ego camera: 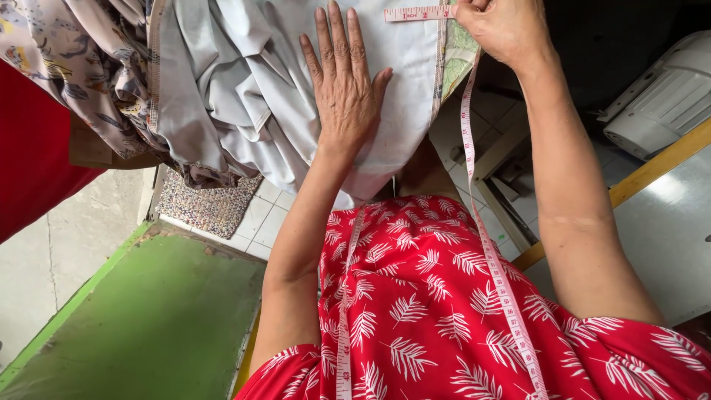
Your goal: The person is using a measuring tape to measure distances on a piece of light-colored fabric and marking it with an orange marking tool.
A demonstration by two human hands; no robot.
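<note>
Obs., head view. My left hand (342,83) lies palm down on the pale grey cloth (237,89), fingers (331,37) straight, close together and fully extended; it grips nothing, only presses the cloth flat. My right hand (502,30) is at the upper right edge of the same cloth, fingers curled closed and pinching the pink measuring tape (492,259). A short length of the tape runs left from that pinch, flat across the top of the cloth, just beside my left fingertips. The rest of the tape drops from the right hand, past the cloth's edge, and crosses my red leaf-print garment (429,311); a second run of it hangs down the garment on the left side. The grey cloth is bunched in folds to the left of my left hand, touching a patterned fabric (81,59) at the upper left. Below: tiled floor (266,215), speckled mat (207,204), green surface (148,318). White machine housing (659,96) at far right, well apart from both hands
</note>
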